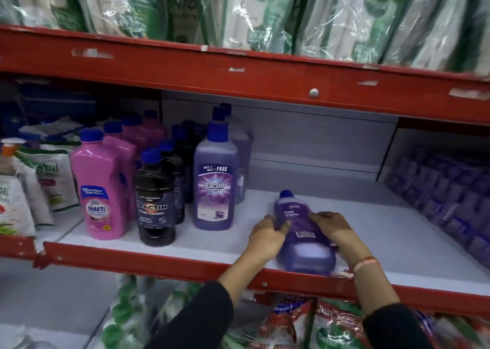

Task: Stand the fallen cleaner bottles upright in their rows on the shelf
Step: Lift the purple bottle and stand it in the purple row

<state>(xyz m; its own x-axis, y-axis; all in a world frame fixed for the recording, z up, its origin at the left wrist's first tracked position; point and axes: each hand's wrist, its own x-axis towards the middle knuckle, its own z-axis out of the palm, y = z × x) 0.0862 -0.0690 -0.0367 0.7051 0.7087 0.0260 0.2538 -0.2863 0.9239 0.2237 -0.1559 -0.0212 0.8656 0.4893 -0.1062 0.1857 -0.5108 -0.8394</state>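
Bottle (302, 232) lies flat, cap toward 11 o'clock, my left hand (266, 238) and right hand (335, 229) clasping its sides. Next, likely: tip upright, slide toward 9 o'clock beside purple row (216, 179).

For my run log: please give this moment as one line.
purple bottle: lying on shelf | left hand, right hand: gripping its sides | not yet upright

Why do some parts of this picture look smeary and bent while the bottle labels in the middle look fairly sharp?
Head view: the wide lens bows the red shelf edge; the purple packs at right and the wrapped packs above are motion-blurred, with glare on their plastic; the standing purple bottle reads clearly; the lying purple bottle between both hands is slightly soft.
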